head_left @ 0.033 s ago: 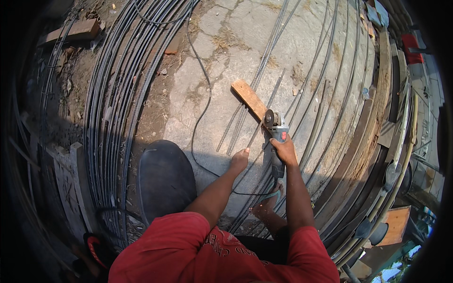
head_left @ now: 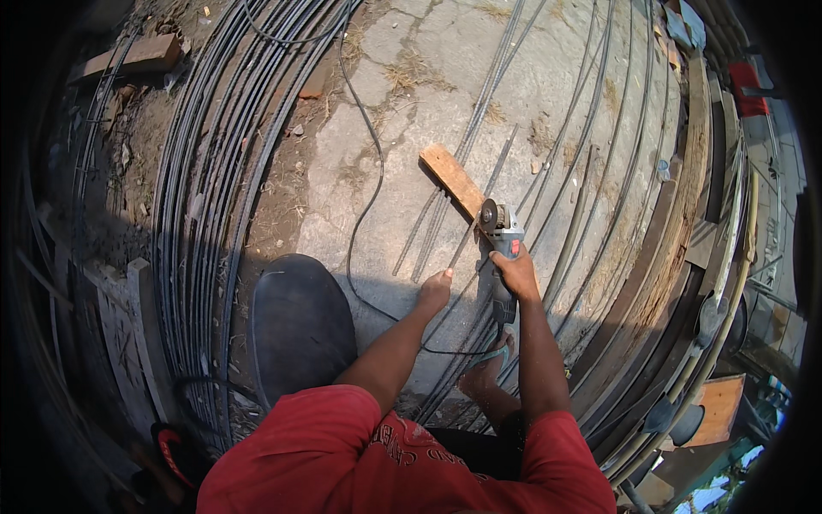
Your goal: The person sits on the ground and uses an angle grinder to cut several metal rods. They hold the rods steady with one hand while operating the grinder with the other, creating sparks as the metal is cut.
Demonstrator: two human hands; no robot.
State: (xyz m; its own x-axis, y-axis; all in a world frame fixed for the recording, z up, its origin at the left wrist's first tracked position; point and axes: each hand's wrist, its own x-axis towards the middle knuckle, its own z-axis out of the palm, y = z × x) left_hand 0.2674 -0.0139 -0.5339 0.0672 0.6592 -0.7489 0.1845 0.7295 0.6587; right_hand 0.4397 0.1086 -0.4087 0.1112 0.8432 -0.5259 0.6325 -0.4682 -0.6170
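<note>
My right hand [head_left: 517, 276] is wrapped around the body of a grey and black angle grinder [head_left: 503, 298]. The grinder's round disc [head_left: 489, 215] meets a ribbed steel rod [head_left: 463, 243] beside the end of a wooden block [head_left: 454, 178]. Lower down on this rod, my left hand [head_left: 435, 291] has its fingers closed around it. The rod lies across the block's near end and slants back toward me. From the grinder's rear, a dark cord [head_left: 377, 190] loops away to the left over the concrete. Where disc and rod touch is too small to make out clearly.
A thick bundle of rebar [head_left: 201, 214] runs along the left, next to a dark rounded seat-like object [head_left: 301, 330]. Several loose rods [head_left: 591, 154] stretch over the cracked concrete [head_left: 402, 111] ahead. Long wooden planks [head_left: 676, 231] line the right. My sandalled foot [head_left: 488, 373] is behind the grinder.
A few orange specks near my foot in the earlier frame no longer show, and the foot has shifted very slightly. My hands, the grinder and the rod look unmoved.
</note>
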